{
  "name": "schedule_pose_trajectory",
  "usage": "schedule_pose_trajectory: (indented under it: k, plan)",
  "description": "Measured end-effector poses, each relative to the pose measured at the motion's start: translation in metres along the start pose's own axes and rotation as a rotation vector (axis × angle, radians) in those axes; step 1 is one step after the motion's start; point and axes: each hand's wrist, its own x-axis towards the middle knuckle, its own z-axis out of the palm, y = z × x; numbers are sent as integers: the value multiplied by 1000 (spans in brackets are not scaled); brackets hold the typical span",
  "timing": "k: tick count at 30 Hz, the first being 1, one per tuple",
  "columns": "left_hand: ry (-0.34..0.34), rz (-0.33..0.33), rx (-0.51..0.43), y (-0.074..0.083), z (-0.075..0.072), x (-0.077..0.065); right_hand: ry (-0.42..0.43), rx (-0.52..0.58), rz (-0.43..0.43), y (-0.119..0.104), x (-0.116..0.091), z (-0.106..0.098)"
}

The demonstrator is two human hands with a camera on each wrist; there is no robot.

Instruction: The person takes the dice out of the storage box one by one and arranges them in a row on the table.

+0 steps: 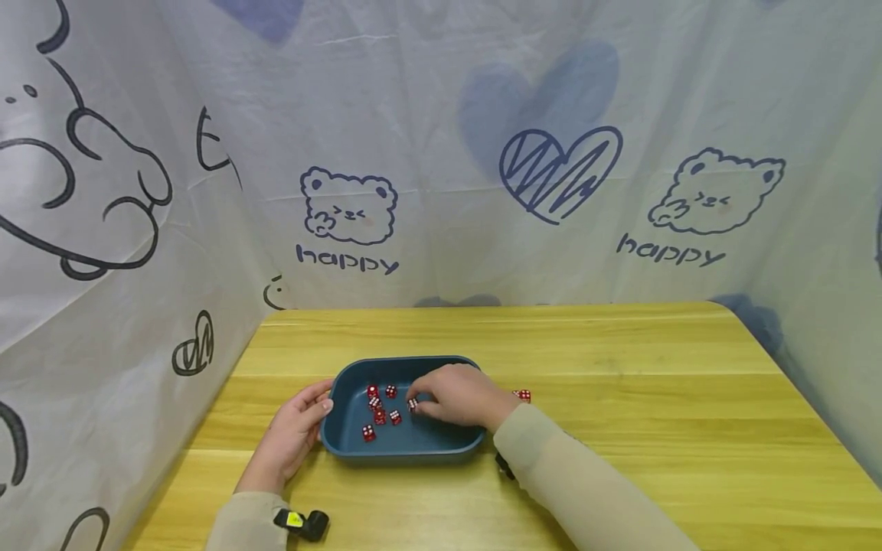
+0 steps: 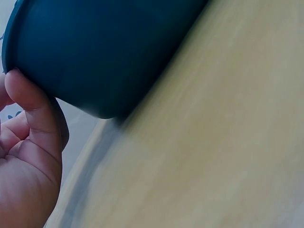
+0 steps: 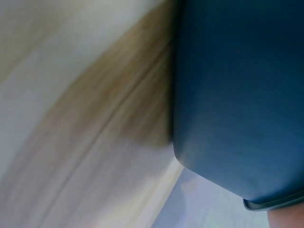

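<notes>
A dark blue-green tray (image 1: 434, 444) with rounded corners stands on the table. My left hand (image 1: 296, 428) holds its left end, with the thumb at the rim; the left wrist view has the left hand (image 2: 33, 156) against the tray's outer wall (image 2: 104, 57). My right hand (image 1: 458, 394) reaches over into the tray and pinches a red die (image 1: 413, 405) between thumb and fingers. Several red dice with white pips, among them one die (image 1: 368, 433) near the front, lie in the tray's left half. In the right wrist view the tray's wall (image 3: 237, 109) hides most of the right hand.
More red dice (image 1: 525, 396) lie on the wooden table (image 1: 654, 428) to the right of the tray, partly behind the right wrist. A white cloth (image 1: 441, 153) printed with bears and hearts hangs behind the table and along its sides.
</notes>
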Motion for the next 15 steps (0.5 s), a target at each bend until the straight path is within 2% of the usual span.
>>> schedule_pose_trajectory:
  k: [8,15]
  plan:
    - [1,-1,-4,2,2,1,55,-19,31,-1,-2,-2]
    - [10,-4,-12,1,0,0,58,-12,46,-2,-3,-5]
